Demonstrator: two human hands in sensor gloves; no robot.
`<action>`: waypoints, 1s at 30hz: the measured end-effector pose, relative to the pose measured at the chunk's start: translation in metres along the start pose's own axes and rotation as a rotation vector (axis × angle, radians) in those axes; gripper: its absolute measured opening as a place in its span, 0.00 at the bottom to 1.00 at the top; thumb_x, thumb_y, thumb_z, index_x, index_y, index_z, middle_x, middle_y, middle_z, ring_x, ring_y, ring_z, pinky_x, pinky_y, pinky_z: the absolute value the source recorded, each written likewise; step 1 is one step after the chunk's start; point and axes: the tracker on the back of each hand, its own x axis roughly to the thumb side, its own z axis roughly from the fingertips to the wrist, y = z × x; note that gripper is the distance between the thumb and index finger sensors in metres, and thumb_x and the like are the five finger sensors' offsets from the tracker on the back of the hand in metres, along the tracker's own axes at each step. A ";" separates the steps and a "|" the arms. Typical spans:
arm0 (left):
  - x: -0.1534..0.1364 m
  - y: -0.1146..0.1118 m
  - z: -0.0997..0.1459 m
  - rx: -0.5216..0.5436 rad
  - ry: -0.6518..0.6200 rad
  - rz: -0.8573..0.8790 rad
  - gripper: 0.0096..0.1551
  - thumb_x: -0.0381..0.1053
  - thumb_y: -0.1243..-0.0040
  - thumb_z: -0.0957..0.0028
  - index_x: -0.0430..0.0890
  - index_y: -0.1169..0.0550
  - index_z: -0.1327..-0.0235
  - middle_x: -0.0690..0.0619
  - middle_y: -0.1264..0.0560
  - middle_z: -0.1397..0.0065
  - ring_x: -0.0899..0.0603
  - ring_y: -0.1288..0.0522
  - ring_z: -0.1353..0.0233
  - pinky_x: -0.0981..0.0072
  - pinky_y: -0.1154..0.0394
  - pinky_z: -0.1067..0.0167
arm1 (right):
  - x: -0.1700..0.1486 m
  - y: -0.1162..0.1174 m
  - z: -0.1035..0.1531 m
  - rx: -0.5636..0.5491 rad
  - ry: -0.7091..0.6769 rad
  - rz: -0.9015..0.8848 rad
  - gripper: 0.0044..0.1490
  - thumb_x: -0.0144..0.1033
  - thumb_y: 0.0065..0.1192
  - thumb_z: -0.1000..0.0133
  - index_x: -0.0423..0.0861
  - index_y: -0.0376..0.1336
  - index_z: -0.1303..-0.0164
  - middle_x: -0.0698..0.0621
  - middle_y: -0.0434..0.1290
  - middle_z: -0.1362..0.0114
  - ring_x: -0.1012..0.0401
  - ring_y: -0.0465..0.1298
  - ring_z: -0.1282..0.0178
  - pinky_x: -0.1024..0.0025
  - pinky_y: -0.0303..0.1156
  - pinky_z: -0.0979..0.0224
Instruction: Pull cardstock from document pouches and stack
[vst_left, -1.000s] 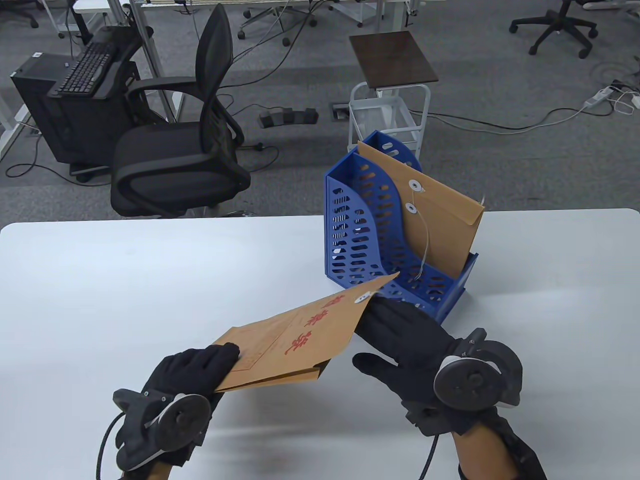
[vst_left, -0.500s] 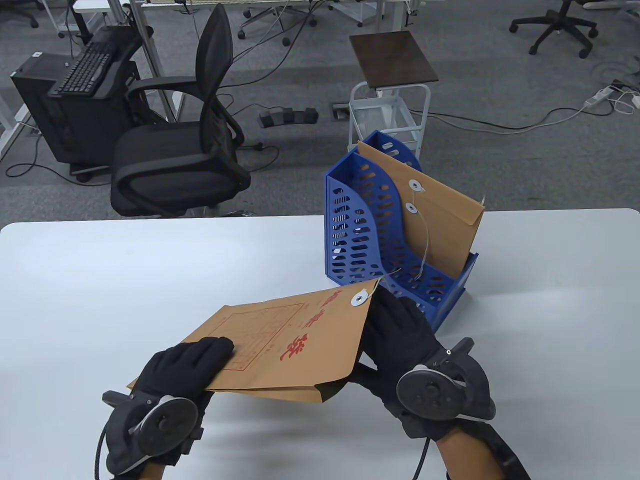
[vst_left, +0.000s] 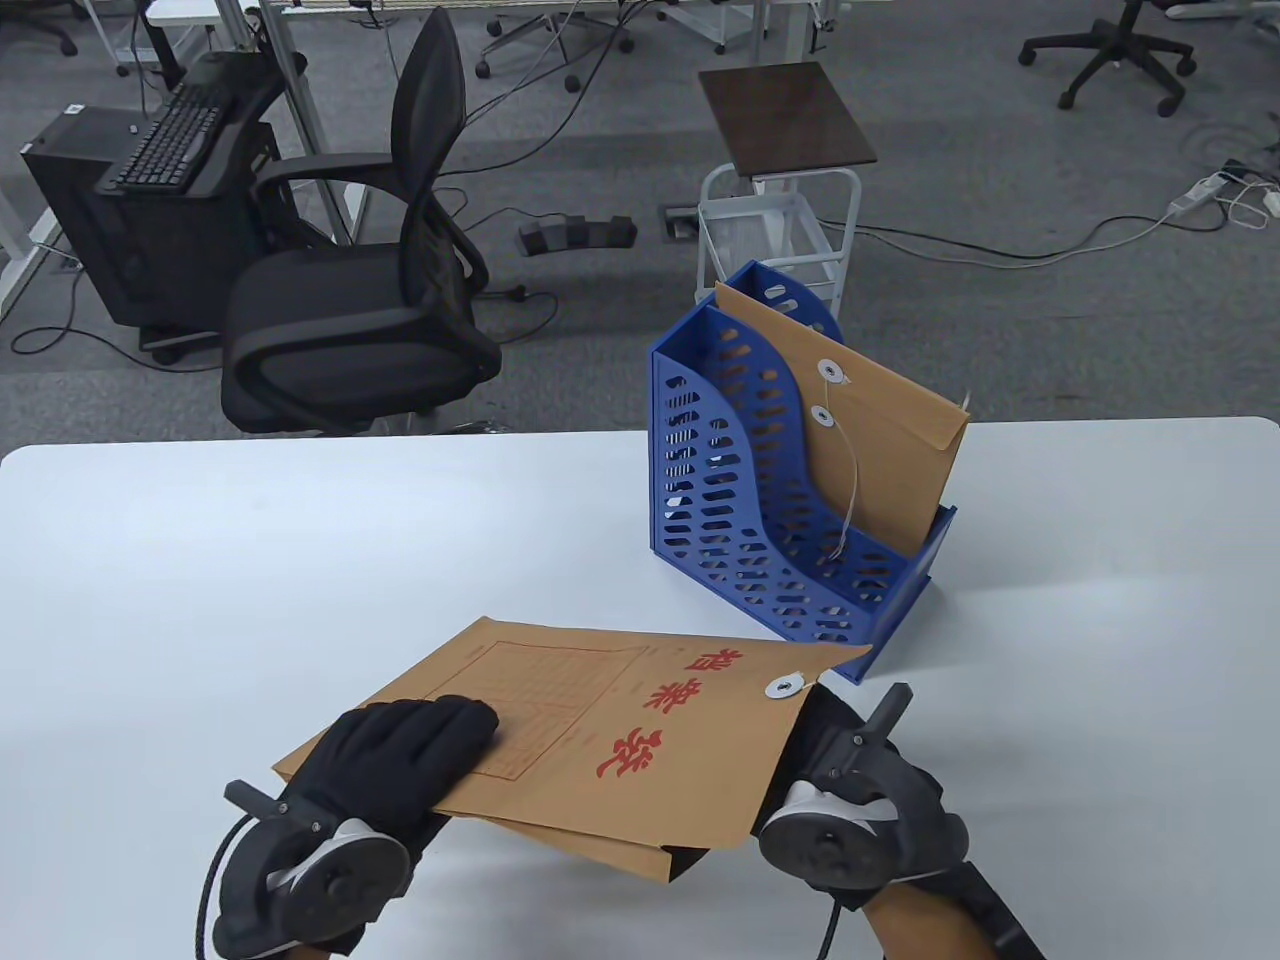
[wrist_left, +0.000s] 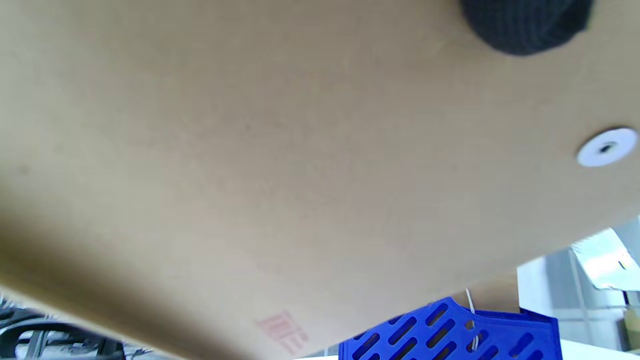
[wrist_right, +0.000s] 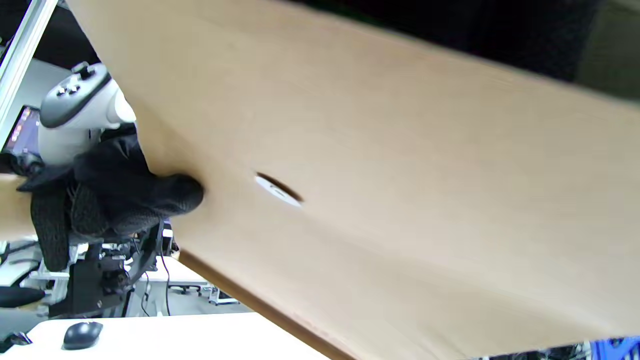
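A kraft document pouch (vst_left: 620, 720) with red characters is held low over the white table (vst_left: 300, 560), near its front edge. My left hand (vst_left: 430, 745) grips its left end, fingers on top and thumb underneath; the thumb shows in the right wrist view (wrist_right: 170, 195). My right hand (vst_left: 850, 790) is at the pouch's right end by the white string washer (vst_left: 785, 686), its fingers hidden under the paper. The pouch's underside fills the left wrist view (wrist_left: 300, 150) and the right wrist view (wrist_right: 400, 200). No cardstock shows.
A blue perforated file rack (vst_left: 720, 480) stands behind the pouch at the table's far middle and holds a second kraft pouch (vst_left: 880, 430) upright. A black office chair (vst_left: 350, 300) and a white cart (vst_left: 780, 220) stand beyond the table. A mouse (wrist_right: 82, 334) lies on another desk.
The pouch has come down and toward me and now lies flatter, its printed face up. My right hand has drawn back and down with it, fingers now hidden. My left hand keeps its grip.
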 end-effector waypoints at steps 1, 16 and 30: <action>-0.002 -0.001 0.000 -0.013 0.015 0.001 0.30 0.67 0.42 0.54 0.61 0.20 0.38 0.59 0.15 0.34 0.50 0.15 0.35 0.52 0.21 0.35 | -0.001 -0.002 0.000 -0.005 0.002 -0.004 0.24 0.38 0.74 0.48 0.48 0.75 0.41 0.48 0.86 0.42 0.51 0.87 0.48 0.50 0.82 0.46; -0.035 -0.017 0.004 -0.011 0.452 0.176 0.28 0.67 0.43 0.51 0.60 0.17 0.42 0.59 0.13 0.38 0.49 0.13 0.40 0.54 0.18 0.42 | -0.046 -0.104 0.046 -0.412 0.293 -0.039 0.26 0.36 0.69 0.44 0.50 0.71 0.34 0.47 0.84 0.36 0.49 0.86 0.46 0.51 0.83 0.49; -0.058 -0.067 0.046 0.312 0.899 0.846 0.26 0.64 0.45 0.47 0.53 0.16 0.44 0.55 0.10 0.48 0.51 0.10 0.54 0.61 0.14 0.55 | -0.030 -0.111 0.050 -0.628 0.327 0.067 0.27 0.34 0.69 0.45 0.48 0.71 0.34 0.44 0.84 0.39 0.51 0.89 0.51 0.56 0.86 0.55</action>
